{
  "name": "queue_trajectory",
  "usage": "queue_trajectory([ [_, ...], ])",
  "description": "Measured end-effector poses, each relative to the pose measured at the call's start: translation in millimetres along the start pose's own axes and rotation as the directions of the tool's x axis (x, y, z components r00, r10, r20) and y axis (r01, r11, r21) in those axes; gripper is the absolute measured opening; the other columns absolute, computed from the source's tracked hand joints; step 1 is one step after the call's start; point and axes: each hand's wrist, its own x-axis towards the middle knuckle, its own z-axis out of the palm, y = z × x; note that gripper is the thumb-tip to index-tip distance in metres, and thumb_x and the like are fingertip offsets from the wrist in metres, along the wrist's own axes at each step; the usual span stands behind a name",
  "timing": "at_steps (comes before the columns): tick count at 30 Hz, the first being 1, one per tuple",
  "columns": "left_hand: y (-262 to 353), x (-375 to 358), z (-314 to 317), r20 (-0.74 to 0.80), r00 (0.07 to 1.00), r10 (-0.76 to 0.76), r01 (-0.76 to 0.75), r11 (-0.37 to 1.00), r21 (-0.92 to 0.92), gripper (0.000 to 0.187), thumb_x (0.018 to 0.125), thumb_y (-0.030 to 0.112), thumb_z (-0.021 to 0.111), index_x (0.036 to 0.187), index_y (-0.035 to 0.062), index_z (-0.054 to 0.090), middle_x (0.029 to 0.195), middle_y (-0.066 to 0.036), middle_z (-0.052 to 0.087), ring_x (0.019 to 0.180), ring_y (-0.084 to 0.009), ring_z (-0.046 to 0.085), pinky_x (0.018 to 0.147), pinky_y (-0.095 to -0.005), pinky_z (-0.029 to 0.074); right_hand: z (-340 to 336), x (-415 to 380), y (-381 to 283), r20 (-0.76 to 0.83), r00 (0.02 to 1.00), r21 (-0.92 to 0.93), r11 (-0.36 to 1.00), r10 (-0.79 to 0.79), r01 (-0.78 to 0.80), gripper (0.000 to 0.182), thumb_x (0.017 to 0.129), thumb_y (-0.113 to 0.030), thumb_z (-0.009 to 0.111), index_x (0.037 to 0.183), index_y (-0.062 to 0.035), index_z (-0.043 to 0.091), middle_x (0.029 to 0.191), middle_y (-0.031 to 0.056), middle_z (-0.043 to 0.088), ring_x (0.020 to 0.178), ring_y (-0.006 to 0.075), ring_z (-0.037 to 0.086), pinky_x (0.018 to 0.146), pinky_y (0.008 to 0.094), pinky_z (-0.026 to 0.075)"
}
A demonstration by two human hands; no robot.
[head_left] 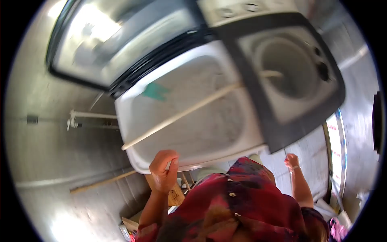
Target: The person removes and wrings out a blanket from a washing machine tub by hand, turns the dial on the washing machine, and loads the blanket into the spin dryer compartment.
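My left hand (164, 169) is curled into a fist just at the near rim of the wash tub (130, 155), with nothing visible in it. Across the tub lies a pale wooden stick (181, 116); its near end sticks out over the left rim, apart from the fist. A green cloth-like piece (155, 91) rests inside the tub at the far left. Low beside my body on the right, my right hand (291, 161) hangs with fingers curled and nothing visible in them. Motion blur softens the view.
The dark-framed lid (133, 44) stands open behind the tub. To the right is the round spin tub (288, 66), with a pale stick-like piece (272, 74) at its opening. A white pipe (92, 114) and another wooden stick (102, 181) are at left.
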Motion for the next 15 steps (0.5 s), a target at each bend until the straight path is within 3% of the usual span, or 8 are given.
queue_trajectory([
  [1,-16.5,-4.4,-25.6,-0.065,0.997,-0.033,0.032,0.999,-0.023,0.009,0.070,-0.004,0.051,0.078,-0.0012,0.054,0.071,-0.012,0.055,0.064,-0.0235,0.053,0.061,-0.0285,0.043,8.0,-4.8,-0.5,0.016,1.000,0.052,0.998,0.022,-0.023,0.018,0.078,-0.019,0.048,0.086,-0.0053,0.055,0.061,0.0062,0.049,0.044,0.0131,0.047,0.034,0.0232,0.035],
  [4,-77.4,-0.7,-113.6,-0.252,0.966,0.064,-0.040,0.994,0.099,0.006,0.071,-0.002,0.050,0.075,-0.0012,0.055,0.070,-0.012,0.056,0.062,-0.0228,0.054,0.059,-0.0284,0.043,66.4,-72.7,-32.8,-0.098,0.995,0.021,1.000,0.005,-0.003,0.019,0.078,-0.017,0.050,0.093,-0.0065,0.052,0.061,0.0041,0.047,0.047,0.0122,0.046,0.037,0.0211,0.035],
  [6,-129.9,-8.1,-166.8,-0.410,0.908,-0.083,0.100,0.995,0.020,0.007,0.077,0.001,0.050,0.074,-0.0010,0.055,0.070,-0.010,0.057,0.060,-0.0126,0.052,0.055,-0.0222,0.041,114.6,-117.3,-55.0,-0.007,0.999,0.138,0.989,-0.043,0.043,0.017,0.080,-0.016,0.049,0.092,-0.0046,0.050,0.060,0.0020,0.045,0.048,0.0103,0.045,0.037,0.0206,0.034],
  [8,-197.5,-17.8,-213.1,-0.521,0.816,-0.250,0.200,0.968,-0.152,0.016,0.083,0.010,0.048,0.081,-0.0038,0.056,0.073,-0.007,0.057,0.068,-0.0108,0.051,0.063,-0.0224,0.042,170.9,-172.8,-89.6,0.038,0.991,0.112,0.986,-0.126,0.121,0.020,0.081,-0.020,0.048,0.093,-0.0049,0.050,0.063,0.0018,0.048,0.052,0.0103,0.047,0.040,0.0201,0.036],
  [11,-298.0,-25.4,-281.5,-0.570,0.671,-0.474,0.375,0.880,-0.291,0.023,0.083,0.021,0.049,0.088,-0.0007,0.057,0.074,-0.005,0.058,0.067,-0.0092,0.053,0.061,-0.0209,0.042,229.7,-221.2,-114.1,0.071,0.953,0.396,0.885,-0.294,0.243,0.032,0.084,-0.034,0.041,0.099,-0.0078,0.050,0.081,0.0032,0.056,0.068,0.0134,0.054,0.048,0.0213,0.043],
  [13,-355.3,-25.8,-327.0,-0.602,0.515,-0.610,0.405,0.792,-0.457,0.020,0.081,0.019,0.052,0.085,0.0007,0.058,0.072,-0.004,0.059,0.061,-0.0071,0.050,0.056,-0.0190,0.039,246.2,-248.2,-132.4,0.102,0.936,0.556,0.800,-0.336,0.226,0.045,0.084,-0.045,0.034,0.105,-0.0080,0.048,0.098,0.0056,0.056,0.081,0.0168,0.056,0.057,0.0257,0.047],
  [14,-379.9,-24.0,-352.0,-0.623,0.472,-0.624,0.454,0.778,-0.434,0.021,0.080,0.020,0.051,0.087,0.0012,0.058,0.072,-0.004,0.059,0.063,-0.0078,0.051,0.058,-0.0199,0.040,251.3,-265.0,-144.1,0.164,0.948,0.581,0.804,-0.272,0.130,0.053,0.083,-0.050,0.032,0.109,-0.0060,0.046,0.102,0.0066,0.055,0.084,0.0190,0.056,0.066,0.0296,0.048],
  [15,-405.7,-23.8,-376.6,-0.640,0.428,-0.638,0.506,0.756,-0.415,0.022,0.080,0.021,0.051,0.089,0.0017,0.059,0.073,-0.004,0.059,0.064,-0.0085,0.051,0.060,-0.0208,0.041,262.4,-286.1,-153.4,0.117,0.963,0.638,0.762,-0.241,0.113,0.056,0.082,-0.051,0.031,0.111,-0.0052,0.045,0.105,0.0077,0.053,0.087,0.0201,0.054,0.072,0.0311,0.046],
])
